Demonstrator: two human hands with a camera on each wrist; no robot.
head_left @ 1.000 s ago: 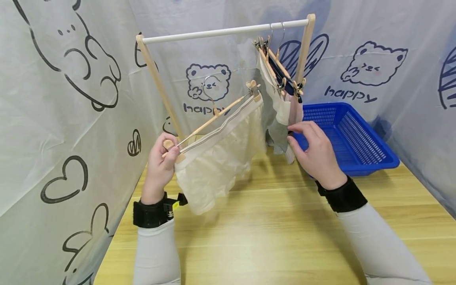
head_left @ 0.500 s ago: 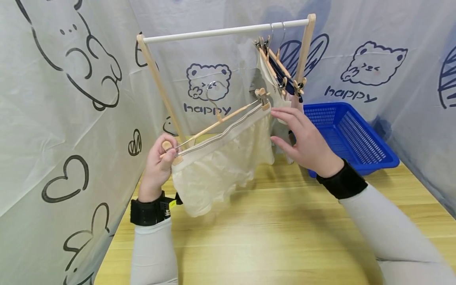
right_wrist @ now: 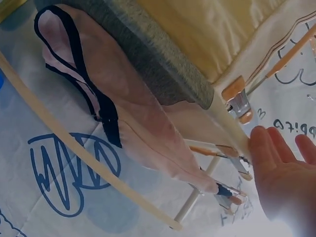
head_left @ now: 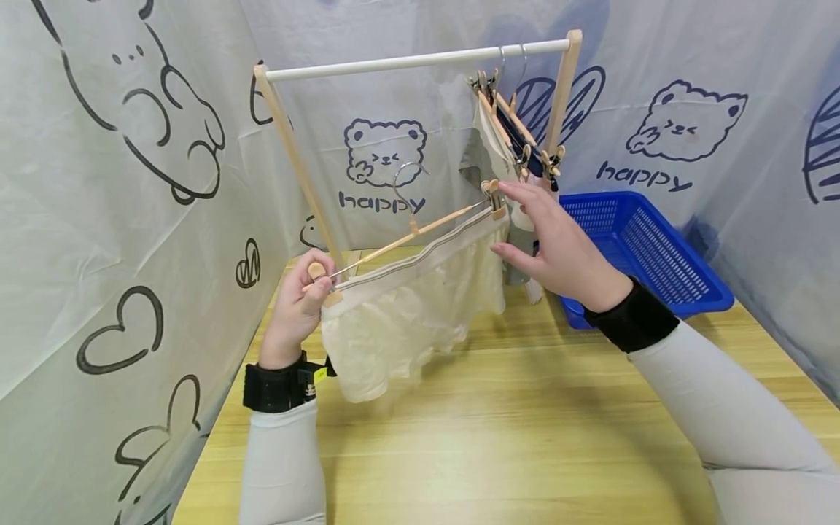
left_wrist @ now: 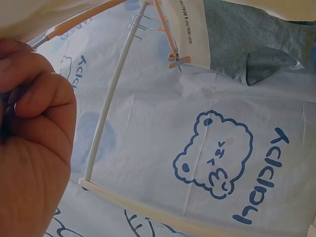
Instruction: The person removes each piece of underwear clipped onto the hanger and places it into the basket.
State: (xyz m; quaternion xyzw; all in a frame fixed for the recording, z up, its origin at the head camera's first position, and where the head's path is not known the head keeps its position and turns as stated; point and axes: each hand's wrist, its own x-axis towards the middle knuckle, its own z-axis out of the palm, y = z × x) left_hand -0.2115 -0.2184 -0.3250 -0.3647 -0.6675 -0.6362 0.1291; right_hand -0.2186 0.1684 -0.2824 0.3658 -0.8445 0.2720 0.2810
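Note:
My left hand (head_left: 313, 283) grips the left clip end of a wooden clip hanger (head_left: 420, 230), which is tilted up to the right. Cream shorts (head_left: 407, 306) hang from it by the waistband. My right hand (head_left: 533, 222) is open, fingers straight, with its fingertips at the hanger's right clip (head_left: 494, 197). In the right wrist view the palm (right_wrist: 286, 187) sits just beside that clip (right_wrist: 237, 101). The left wrist view shows my curled fingers (left_wrist: 29, 98) below the cream cloth.
A wooden rack with a white rod (head_left: 420, 60) stands on the wooden table (head_left: 499, 437). Two more hangers with grey, pink and navy garments (head_left: 518, 153) hang at its right end. A blue basket (head_left: 646, 251) sits at the back right. Printed sheets wall in the space.
My right hand left the hanging garments and rose to the right clip of the held hanger. The hanger and shorts shifted right, toward the rack's right end.

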